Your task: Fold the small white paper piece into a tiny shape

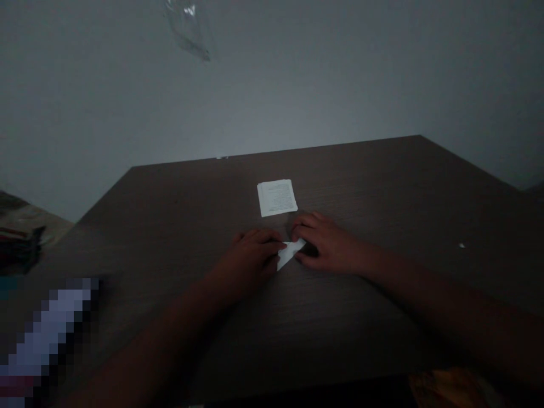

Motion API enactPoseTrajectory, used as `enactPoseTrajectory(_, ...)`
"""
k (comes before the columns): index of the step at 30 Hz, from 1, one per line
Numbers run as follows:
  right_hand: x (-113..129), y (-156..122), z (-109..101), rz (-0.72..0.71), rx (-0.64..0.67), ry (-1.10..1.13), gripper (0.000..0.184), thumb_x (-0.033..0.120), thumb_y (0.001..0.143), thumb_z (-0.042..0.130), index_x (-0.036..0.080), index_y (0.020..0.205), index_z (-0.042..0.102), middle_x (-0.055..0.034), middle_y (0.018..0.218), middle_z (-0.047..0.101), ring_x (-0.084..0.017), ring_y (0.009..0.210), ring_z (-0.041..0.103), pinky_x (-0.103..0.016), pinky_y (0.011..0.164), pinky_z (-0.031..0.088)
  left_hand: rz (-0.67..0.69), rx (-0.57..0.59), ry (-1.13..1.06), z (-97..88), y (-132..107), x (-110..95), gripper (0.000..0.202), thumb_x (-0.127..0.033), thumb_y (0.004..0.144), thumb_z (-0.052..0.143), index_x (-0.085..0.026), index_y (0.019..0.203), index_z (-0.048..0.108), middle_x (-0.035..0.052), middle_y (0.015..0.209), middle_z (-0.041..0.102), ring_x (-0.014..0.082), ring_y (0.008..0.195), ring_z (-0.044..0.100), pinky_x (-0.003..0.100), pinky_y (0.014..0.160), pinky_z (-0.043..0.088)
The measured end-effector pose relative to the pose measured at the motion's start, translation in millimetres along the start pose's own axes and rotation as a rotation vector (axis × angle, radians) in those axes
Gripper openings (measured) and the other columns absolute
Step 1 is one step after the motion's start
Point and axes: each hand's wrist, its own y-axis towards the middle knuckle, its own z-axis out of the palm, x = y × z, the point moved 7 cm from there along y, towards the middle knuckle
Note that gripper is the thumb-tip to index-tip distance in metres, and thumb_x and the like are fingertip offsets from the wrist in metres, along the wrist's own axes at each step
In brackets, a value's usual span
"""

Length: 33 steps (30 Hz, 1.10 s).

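Observation:
A small folded white paper piece lies on the dark wooden table, between both my hands. My left hand presses on its left side with curled fingers. My right hand pinches its right end with closed fingertips. Just beyond the hands lies a stack of square white paper sheets, touched by neither hand.
A tiny white scrap lies on the table to the right. Dark clutter sits off the table's left edge. A clear plastic piece hangs on the grey wall. Something yellowish shows at the near right edge.

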Motion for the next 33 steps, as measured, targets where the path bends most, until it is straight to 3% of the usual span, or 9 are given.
enactPoseTrajectory(8,0.6,0.0,0.3,0.037,0.002,-0.026,0.024,0.027,0.097,0.084,0.023,0.116,0.072,-0.0132,0.130,0.072,-0.036,0.124,0.066,-0.052,0.110,0.053,-0.023,-0.013,-0.010,4.0,1.7,1.2,0.029,-0.026,0.109,0.077,-0.026,0.137,0.083,0.0114,0.152,0.078,0.0394,0.147,0.068,0.062,0.124,0.052)
enactPoseTrajectory(19,-2.0,0.7,-0.3,0.081,-0.005,0.032,0.021,0.025,0.095,0.087,0.024,0.103,0.067,-0.0104,0.122,0.070,-0.032,0.118,0.065,-0.047,0.103,0.052,-0.107,-0.024,-0.094,12.7,3.5,3.6,0.030,-0.016,0.104,0.080,-0.027,0.132,0.082,0.0120,0.156,0.075,0.0393,0.151,0.066,0.064,0.126,0.053)
enactPoseTrajectory(26,6.7,0.4,-2.8,-0.013,-0.027,0.074,0.014,0.019,0.100,0.083,0.024,0.101,0.069,-0.0096,0.119,0.072,-0.031,0.115,0.066,-0.047,0.102,0.052,-0.097,-0.074,-0.098,10.7,1.5,0.5,0.021,-0.013,0.102,0.078,-0.024,0.120,0.079,0.0115,0.151,0.075,0.0363,0.145,0.066,0.058,0.123,0.054)
enactPoseTrajectory(33,16.4,-2.1,-6.6,-0.118,-0.081,-0.017,0.009,0.019,0.108,0.073,0.024,0.100,0.074,-0.0100,0.116,0.074,-0.030,0.111,0.065,-0.048,0.102,0.055,-0.130,-0.107,-0.004,-0.1,1.4,0.4,0.015,-0.014,0.107,0.070,-0.024,0.109,0.081,0.0132,0.160,0.068,0.0422,0.150,0.060,0.063,0.123,0.053)
